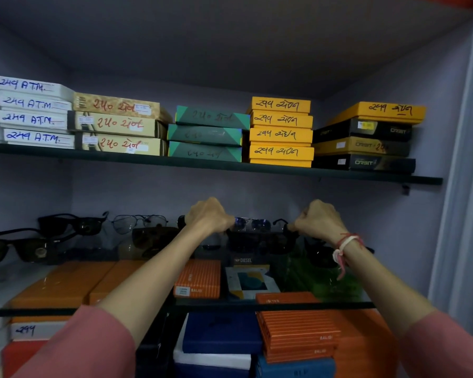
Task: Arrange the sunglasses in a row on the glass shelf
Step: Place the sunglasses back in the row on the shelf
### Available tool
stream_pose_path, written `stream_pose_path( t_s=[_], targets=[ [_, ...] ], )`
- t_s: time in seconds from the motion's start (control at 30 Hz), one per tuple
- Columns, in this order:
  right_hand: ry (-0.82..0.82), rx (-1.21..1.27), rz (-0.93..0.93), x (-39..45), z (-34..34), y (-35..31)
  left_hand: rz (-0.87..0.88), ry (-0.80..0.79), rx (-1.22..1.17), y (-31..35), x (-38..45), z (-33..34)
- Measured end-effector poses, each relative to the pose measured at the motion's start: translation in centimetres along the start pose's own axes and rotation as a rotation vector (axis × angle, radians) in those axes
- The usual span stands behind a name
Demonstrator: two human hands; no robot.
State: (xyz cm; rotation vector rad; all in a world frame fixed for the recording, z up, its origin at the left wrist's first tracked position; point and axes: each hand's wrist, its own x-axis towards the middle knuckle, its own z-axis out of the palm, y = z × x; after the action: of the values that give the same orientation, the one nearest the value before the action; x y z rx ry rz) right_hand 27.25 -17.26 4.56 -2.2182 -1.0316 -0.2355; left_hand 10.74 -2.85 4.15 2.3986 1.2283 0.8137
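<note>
1. An eyewear shop's stock cabinet is shown.
2. On the upper shelf (230, 166), flat boxes (281, 132) are stacked in sorted piles, and numbers are handwritten on their ends.
3. On the glass shelf (230, 305), sunglasses (71, 223) and spectacles (137, 222) are laid out unboxed.
4. Branded cases (198, 279) marked Diesel and Balisi are stored beneath.

Both arms reached forward, level; the left hand (206, 215) and right hand (318, 221) were curled closed, knuckles up, well apart.
</note>
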Motion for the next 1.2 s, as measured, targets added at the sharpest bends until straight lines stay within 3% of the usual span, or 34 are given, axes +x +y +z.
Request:
stream_pose_path(
  t_s=[0.43,0.6,0.7,0.8,0.87,1.03,1.2],
  targets=[
    [-0.067,-0.131,0.012,1.7,2.6,1.5,-0.051,-0.089,0.024,-0.1,1.3,3.1],
    [-0.176,-0.337,0.044,1.7,2.1,-0.3,-0.04,-0.158,0.042,-1.4,1.6,2.2],
    [-0.026,-0.494,0.013,1.3,2.2,-2.5,-0.038,-0.044,0.099,-3.7,1.7,0.7],
    [0.09,-0.444,-0.063,0.6,3.2,-5.7,-0.046,0.136,0.264,-6.8,1.7,-1.0],
    [0.107,-0.378,-0.118,0.1,4.2,-7.9,-0.074,0.159,0.369,-8.8,1.7,-2.0],
    [-0.068,-0.161,-0.21,-0.6,8.1,-12.6,-0.151,0.107,0.45,-12.8,2.0,-4.0],
    [-0.327,-0.084,-0.29,0.4,12.0,-15.6,-0.047,-0.155,0.366,-15.0,3.0,-5.5]
  ],
)
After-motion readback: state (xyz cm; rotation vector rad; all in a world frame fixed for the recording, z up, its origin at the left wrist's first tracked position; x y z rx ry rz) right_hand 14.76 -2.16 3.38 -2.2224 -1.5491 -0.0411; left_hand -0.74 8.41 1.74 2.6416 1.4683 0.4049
